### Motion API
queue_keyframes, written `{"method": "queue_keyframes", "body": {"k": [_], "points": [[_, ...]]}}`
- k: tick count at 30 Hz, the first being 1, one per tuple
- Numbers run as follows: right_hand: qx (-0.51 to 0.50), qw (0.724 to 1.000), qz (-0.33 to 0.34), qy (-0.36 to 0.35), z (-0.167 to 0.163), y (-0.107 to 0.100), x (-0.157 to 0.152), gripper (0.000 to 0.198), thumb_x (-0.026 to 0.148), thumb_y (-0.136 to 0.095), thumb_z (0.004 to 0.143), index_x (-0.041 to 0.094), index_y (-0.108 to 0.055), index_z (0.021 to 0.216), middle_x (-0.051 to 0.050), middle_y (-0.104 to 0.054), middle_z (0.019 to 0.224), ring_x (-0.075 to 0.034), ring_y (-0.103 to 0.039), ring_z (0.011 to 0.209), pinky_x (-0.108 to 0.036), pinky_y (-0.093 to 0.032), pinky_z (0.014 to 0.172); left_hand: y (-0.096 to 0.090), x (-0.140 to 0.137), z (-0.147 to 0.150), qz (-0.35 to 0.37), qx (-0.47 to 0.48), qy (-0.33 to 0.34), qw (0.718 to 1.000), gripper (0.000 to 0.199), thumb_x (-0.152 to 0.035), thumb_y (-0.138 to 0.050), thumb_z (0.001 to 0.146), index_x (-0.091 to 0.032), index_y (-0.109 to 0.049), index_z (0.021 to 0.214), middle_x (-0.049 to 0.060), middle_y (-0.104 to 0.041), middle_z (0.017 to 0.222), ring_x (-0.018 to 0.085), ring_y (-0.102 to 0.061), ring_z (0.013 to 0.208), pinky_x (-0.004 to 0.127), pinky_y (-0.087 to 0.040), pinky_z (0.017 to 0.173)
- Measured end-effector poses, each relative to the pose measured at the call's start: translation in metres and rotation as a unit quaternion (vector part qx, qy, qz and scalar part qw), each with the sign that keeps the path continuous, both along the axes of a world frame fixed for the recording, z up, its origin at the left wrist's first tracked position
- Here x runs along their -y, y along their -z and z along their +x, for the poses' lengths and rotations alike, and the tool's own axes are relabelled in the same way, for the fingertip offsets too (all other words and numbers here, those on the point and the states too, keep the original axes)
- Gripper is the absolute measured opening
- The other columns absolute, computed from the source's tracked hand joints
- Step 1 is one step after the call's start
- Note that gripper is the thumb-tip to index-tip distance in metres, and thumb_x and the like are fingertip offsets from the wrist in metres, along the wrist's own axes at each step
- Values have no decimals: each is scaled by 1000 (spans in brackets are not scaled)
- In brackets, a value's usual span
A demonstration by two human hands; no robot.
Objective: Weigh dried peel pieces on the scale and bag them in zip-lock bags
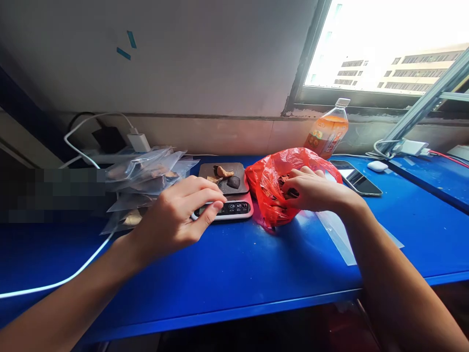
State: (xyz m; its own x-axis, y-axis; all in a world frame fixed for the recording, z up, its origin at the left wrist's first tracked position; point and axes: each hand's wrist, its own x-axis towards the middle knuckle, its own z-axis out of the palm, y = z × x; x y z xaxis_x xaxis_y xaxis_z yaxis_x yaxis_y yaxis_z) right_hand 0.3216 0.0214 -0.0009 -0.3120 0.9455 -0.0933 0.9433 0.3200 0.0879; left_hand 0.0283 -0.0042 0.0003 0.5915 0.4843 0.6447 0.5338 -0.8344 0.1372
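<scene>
At centre frame the left hand rests half-curled against the front of the scale, thumb by its buttons, gripping nothing. Small pieces lie on its plate. Just right, the right hand reaches into the red bag, fingers pinching a dark piece.
</scene>
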Motion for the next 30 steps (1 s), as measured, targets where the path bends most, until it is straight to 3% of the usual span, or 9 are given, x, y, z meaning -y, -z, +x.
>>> {"method": "queue_keyframes", "body": {"k": [3, 9, 13, 17, 19, 21, 25, 28, 30], "points": [[-22, 1000, 3, -17, -3, 2, -3, 13, 31, -59, 78, 20, -62, 74, -9, -61, 94, -25, -49, 91, -31, -37, 66, 0, 0, 0, -4, -12, 13, 1000, 14, -19, -52, 89, -21, -66, 87, 3, -71, 91, 17, -65, 89, 29, -53, 83], [-87, 992, 14, -89, -1, -1, -10, 14, 8, -49, 75, 18, -53, 67, -3, -60, 74, -15, -50, 74, -26, -37, 64, 0, 0, 0, 0, -18, 26, 1000, 14, -17, -53, 89, -20, -67, 87, 3, -71, 90, 18, -65, 88, 29, -53, 83], [-209, 976, 45, -50, 14, -11, -6, 5, 20, -54, 80, 19, -58, 77, -3, -65, 81, -14, -56, 71, -26, -43, 62, -2, -1, -2, 0, -17, 19, 1000, 15, -19, -52, 89, -21, -66, 86, 3, -71, 90, 18, -65, 86, 30, -53, 80], [-392, 911, 129, -17, 25, -26, 7, 21, 41, -59, 83, 20, -61, 85, -6, -68, 88, -19, -64, 80, -31, -51, 69, -10, -2, -10, 18, 4, -16, 1000, 15, -22, -51, 90, -25, -66, 88, 1, -71, 91, 19, -65, 89, 33, -53, 81], [-484, 860, 160, -12, 22, -30, 11, 24, 44, -62, 81, 21, -60, 89, -6, -69, 89, -20, -67, 83, -33, -53, 73, -16, -1, -13, 32, 19, -34, 999, 16, -23, -50, 91, -27, -65, 88, 0, -70, 91, 19, -65, 89, 34, -52, 83], [-523, 835, 167, -18, 10, -29, 12, 27, 43, -65, 80, 21, -59, 94, -6, -69, 92, -19, -68, 83, -32, -55, 72, -21, -1, -16, 50, 30, -46, 997, 15, -22, -50, 91, -26, -64, 89, -1, -70, 90, 18, -64, 88, 34, -51, 83], [-416, 888, 189, -53, -29, -20, 1, 32, 36, -63, 82, 19, -62, 109, -8, -68, 96, -17, -65, 78, -31, -53, 70, -17, -5, -19, 44, 34, -35, 998, 14, -18, -51, 90, -23, -64, 89, 1, -69, 88, 18, -63, 85, 32, -50, 80], [-293, 931, 193, -97, -54, -17, -19, 24, 25, -56, 86, 18, -67, 106, -8, -66, 100, -16, -63, 78, -29, -50, 74, -5, -13, -20, 8, -8, -9, 1000, 15, -18, -50, 90, -21, -65, 88, 2, -69, 88, 17, -63, 85, 30, -50, 79], [-250, 942, 194, -112, -64, -16, -36, 21, 23, -56, 86, 18, -69, 102, -9, -65, 101, -16, -62, 79, -28, -48, 74, 2, -17, -20, -10, -33, 0, 999, 16, -19, -49, 92, -20, -65, 87, 3, -69, 89, 17, -63, 86, 29, -49, 80]]}}
